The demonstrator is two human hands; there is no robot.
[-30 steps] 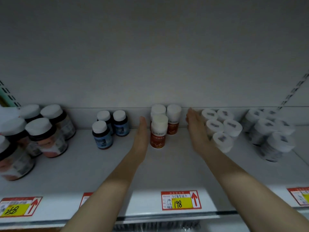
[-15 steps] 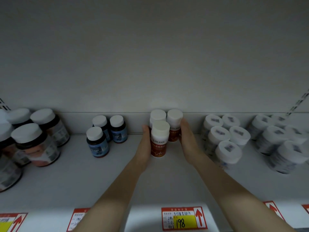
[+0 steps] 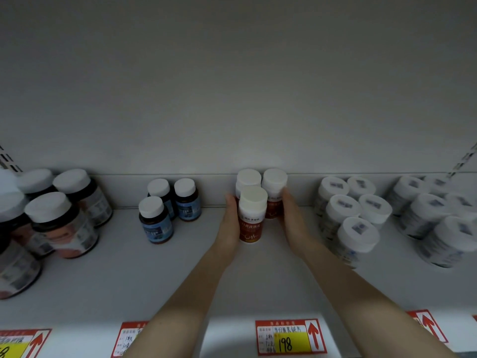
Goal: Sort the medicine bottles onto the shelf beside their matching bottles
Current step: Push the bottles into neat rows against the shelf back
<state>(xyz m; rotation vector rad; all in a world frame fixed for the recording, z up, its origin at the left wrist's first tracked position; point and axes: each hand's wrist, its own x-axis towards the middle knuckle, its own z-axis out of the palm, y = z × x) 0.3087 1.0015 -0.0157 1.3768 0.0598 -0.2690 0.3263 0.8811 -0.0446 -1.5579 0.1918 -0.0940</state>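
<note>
Red labels on the two rear bottles were largely hidden: the rear left bottle (image 3: 248, 179) was covered by the front bottle (image 3: 251, 218) and the left hand (image 3: 229, 226), so that little beyond its cap was seen, and the rear right bottle (image 3: 274, 188) was partly masked by the front bottle and the right hand (image 3: 294, 223). Neither thumb could be made out. The dark jars (image 3: 59, 223) at the far left and the white bottles (image 3: 353, 218) on the right were blurred, and only one price tag (image 3: 290, 337), marked 198, was seen whole.

All three red-labelled bottles were clustered at the back middle of the shelf (image 3: 129, 275), close against its rear wall, each upright with its long axis vertical and its white cap uppermost; the front bottle's label was turned towards the camera. The blue-labelled bottles (image 3: 160, 213) were set apart to their left.

Both arms were stretched forward over the shelf, palms turned inwards. The left hand was laid flat, fingers straight, against the left side of the front bottle; the right hand was laid likewise against the right side of the rear right bottle. Nothing was gripped: the cluster was merely bracketed between two flat palms.
</note>
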